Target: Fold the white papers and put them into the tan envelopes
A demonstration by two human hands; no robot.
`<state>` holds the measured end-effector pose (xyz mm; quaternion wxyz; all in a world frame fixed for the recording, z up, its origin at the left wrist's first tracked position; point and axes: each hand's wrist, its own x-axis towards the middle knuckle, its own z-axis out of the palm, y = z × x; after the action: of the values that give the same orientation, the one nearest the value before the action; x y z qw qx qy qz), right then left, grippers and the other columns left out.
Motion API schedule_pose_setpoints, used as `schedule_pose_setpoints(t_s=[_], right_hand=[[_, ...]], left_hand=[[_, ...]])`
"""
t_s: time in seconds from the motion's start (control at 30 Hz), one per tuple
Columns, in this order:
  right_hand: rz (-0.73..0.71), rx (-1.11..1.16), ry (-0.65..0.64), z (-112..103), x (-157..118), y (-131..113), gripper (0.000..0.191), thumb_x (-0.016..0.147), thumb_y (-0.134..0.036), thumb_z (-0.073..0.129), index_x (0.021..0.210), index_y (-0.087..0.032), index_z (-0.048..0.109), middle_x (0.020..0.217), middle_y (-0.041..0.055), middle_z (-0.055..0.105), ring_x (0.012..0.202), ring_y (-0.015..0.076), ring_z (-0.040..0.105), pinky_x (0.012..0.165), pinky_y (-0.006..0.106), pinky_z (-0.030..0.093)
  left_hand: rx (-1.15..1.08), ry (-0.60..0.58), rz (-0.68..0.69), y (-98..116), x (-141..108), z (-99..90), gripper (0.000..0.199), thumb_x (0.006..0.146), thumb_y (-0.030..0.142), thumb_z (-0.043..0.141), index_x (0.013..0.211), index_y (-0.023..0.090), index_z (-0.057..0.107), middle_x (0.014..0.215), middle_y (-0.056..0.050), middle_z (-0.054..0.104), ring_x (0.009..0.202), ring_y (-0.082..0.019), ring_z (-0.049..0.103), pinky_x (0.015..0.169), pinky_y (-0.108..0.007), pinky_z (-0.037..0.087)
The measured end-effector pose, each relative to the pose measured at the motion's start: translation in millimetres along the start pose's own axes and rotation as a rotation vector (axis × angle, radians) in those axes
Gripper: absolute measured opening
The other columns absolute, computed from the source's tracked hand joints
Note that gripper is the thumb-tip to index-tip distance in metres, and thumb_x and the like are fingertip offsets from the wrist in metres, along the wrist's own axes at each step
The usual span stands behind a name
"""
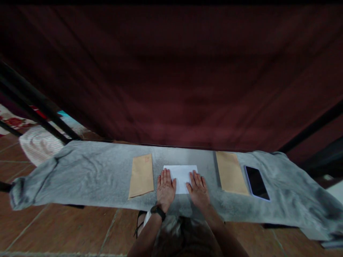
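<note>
A white sheet of paper lies on the grey cloth in front of me. My left hand rests flat over its left edge, fingers stretched out and pointing away from me. Over the right edge lies my right hand, also flat, with its fingers a little spread. Parts of the paper's two side edges are hidden under the hands. To the left of my left hand is a brown envelope with a small reddish mark near its top right corner. Another brown envelope lies to the right of my right hand.
A phone with a dark screen and pale purple rim lies beside the right envelope. Grey cloth covers the long narrow surface. A dark red curtain hangs behind it, with black bars at the left. Tiled floor shows below.
</note>
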<state>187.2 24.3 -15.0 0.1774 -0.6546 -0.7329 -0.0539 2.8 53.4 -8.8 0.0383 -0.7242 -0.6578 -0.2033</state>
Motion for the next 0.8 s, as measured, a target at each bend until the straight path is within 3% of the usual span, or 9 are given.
schedule_pose_setpoints(t_s=[0.13, 0.3, 0.37, 0.47, 0.63, 0.8], right_hand=[[0.016, -0.03, 0.022, -3, -7, 8, 0.053, 0.102, -0.031, 0.044, 0.152, -0.013, 0.043, 0.157, 0.0161, 0.045, 0.144, 0.029, 0.042, 0.117, 0.05, 0.032], [-0.005, -0.029, 0.032, -5, -6, 4, 0.05, 0.102, -0.029, 0.044, 0.15, -0.015, 0.047, 0.157, 0.0147, 0.044, 0.144, 0.03, 0.042, 0.118, 0.052, 0.031], [-0.009, -0.023, 0.033, -5, -6, 4, 0.05, 0.102, -0.028, 0.044, 0.149, -0.016, 0.048, 0.157, 0.0148, 0.045, 0.145, 0.03, 0.041, 0.118, 0.052, 0.032], [0.009, -0.005, 0.051, -5, -7, 5, 0.051, 0.102, -0.03, 0.045, 0.151, -0.015, 0.046, 0.157, 0.0156, 0.045, 0.144, 0.03, 0.042, 0.117, 0.052, 0.033], [0.019, 0.028, 0.039, -4, -8, 5, 0.054, 0.101, -0.028, 0.046, 0.154, -0.017, 0.041, 0.158, 0.0156, 0.043, 0.145, 0.0288, 0.042, 0.118, 0.053, 0.032], [0.047, 0.055, 0.005, -6, -7, 4, 0.056, 0.101, -0.029, 0.047, 0.155, -0.016, 0.04, 0.158, 0.0157, 0.041, 0.147, 0.0292, 0.039, 0.119, 0.053, 0.031]], left_hand=[[0.041, -0.009, -0.051, 14, 4, 2.6, 0.059, 0.103, 0.037, 0.034, 0.153, 0.005, 0.04, 0.159, -0.021, 0.038, 0.151, -0.031, 0.032, 0.123, -0.053, 0.025], [-0.022, -0.143, 0.148, 53, 15, 9.6, 0.056, 0.104, 0.035, 0.033, 0.154, 0.012, 0.041, 0.16, -0.012, 0.039, 0.152, -0.027, 0.029, 0.123, -0.049, 0.027], [-0.022, -0.172, 0.15, 60, 21, 11.4, 0.056, 0.104, 0.036, 0.033, 0.153, 0.011, 0.042, 0.16, -0.013, 0.04, 0.151, -0.028, 0.031, 0.123, -0.05, 0.028], [-0.004, -0.142, 0.088, 50, 26, 10.7, 0.057, 0.103, 0.035, 0.033, 0.152, 0.008, 0.042, 0.158, -0.016, 0.042, 0.151, -0.028, 0.032, 0.123, -0.049, 0.028], [-0.017, -0.021, -0.06, 13, 21, 1.1, 0.057, 0.101, 0.031, 0.035, 0.149, 0.002, 0.044, 0.156, -0.022, 0.044, 0.147, -0.033, 0.038, 0.12, -0.051, 0.031], [-0.266, 0.008, -0.2, -2, 13, -18.2, 0.055, 0.095, 0.023, 0.04, 0.144, 0.0, 0.049, 0.15, -0.025, 0.05, 0.142, -0.035, 0.045, 0.117, -0.051, 0.036]])
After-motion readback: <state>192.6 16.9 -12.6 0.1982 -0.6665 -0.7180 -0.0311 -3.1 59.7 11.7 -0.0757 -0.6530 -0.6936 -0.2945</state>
